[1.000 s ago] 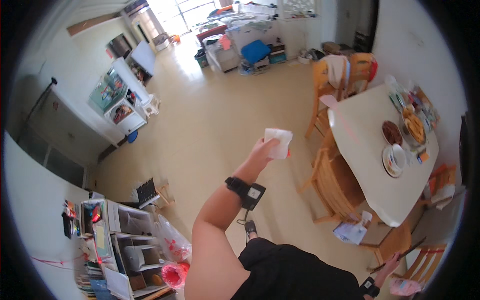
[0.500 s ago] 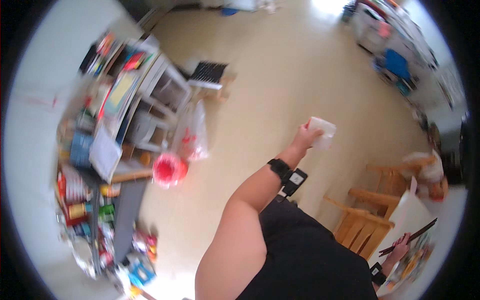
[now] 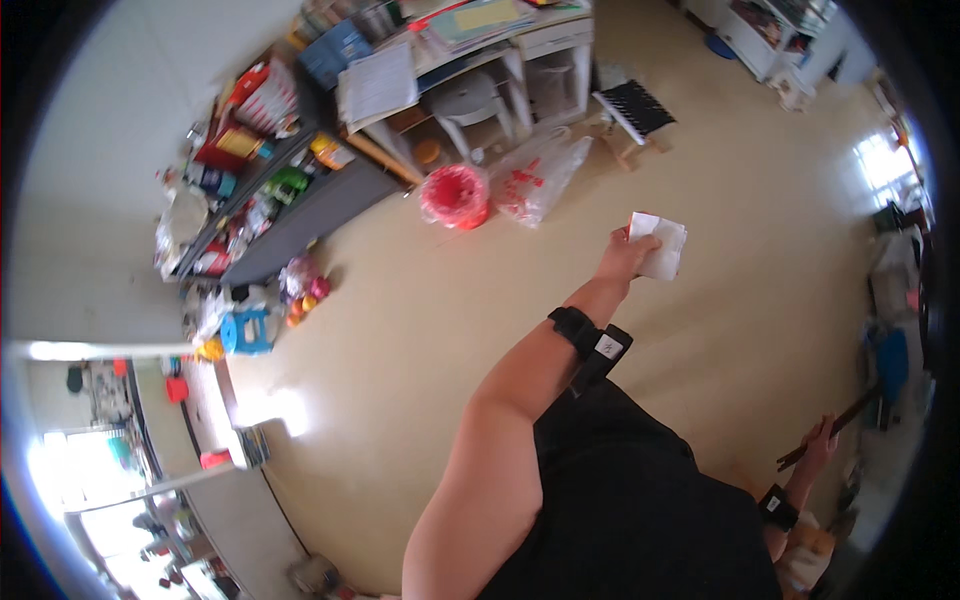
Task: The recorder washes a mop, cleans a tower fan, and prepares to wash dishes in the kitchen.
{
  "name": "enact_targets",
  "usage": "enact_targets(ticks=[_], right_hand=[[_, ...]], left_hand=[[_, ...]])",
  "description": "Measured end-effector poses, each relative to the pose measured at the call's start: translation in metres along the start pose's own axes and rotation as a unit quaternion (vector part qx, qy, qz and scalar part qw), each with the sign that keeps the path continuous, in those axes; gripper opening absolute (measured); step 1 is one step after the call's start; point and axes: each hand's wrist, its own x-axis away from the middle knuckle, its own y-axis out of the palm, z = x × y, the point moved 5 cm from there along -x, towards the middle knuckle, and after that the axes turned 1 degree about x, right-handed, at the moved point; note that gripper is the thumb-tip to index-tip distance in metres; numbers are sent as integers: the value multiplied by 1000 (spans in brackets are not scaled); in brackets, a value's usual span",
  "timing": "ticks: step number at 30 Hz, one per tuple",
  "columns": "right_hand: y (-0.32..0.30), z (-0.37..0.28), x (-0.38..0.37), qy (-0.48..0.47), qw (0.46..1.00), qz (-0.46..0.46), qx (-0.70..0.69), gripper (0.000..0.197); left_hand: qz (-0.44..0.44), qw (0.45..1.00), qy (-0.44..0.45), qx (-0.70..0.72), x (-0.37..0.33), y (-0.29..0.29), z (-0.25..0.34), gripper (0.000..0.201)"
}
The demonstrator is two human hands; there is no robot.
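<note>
Out in front of me, my left hand (image 3: pixel 624 252) is closed on a folded white paper (image 3: pixel 659 247), thumb across its face. A strip of red-orange shows at the paper's edge; whether a packet lies beneath it I cannot tell. Off to the right, my right hand (image 3: pixel 822 440) grips some dark brown chopsticks (image 3: pixel 850 412) that slant up and away; how many is unclear. Both hands are in the air over the floor, well apart from each other.
A red-lined trash bin (image 3: pixel 455 196) and a clear plastic bag (image 3: pixel 540 180) stand by the white desk (image 3: pixel 555 38). A dark grey shelf unit (image 3: pixel 310 215) full of goods is at left, near a blue stool (image 3: pixel 245 331). A low black-topped stool (image 3: pixel 635 110) lies beyond.
My view has swung left, bringing the doorway at lower left into sight and taking the wooden chairs and table mostly out. Both hands keep hold of the paper and the chopsticks.
</note>
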Motion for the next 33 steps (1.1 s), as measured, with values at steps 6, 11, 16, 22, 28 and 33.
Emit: enact_targets(ticks=[6,11,16,22,28,33], right_hand=[[12,21,-12,-14,999,-19,25,20],[-32,19,28,-53,978,109,170,21],[5,24,51,43,988,135,56,24],[-40,24,138,52,947,317,11,18],[-69,72,237,171,831,523,-80,20],[-82,71,240,105,811,568,-93,21]], left_hand=[[41,999,-9,-31,2,-17,0,41],[61,977,-76,-191,-34,15,-17,41],[-137,982,-127,18,-67,-5,-40,36],[-198,951,-235,-23,-116,73,-69,34],[-342,894,-278,-80,-118,187,-113,35],[-408,838,-340,-126,-98,263,-148,36]])
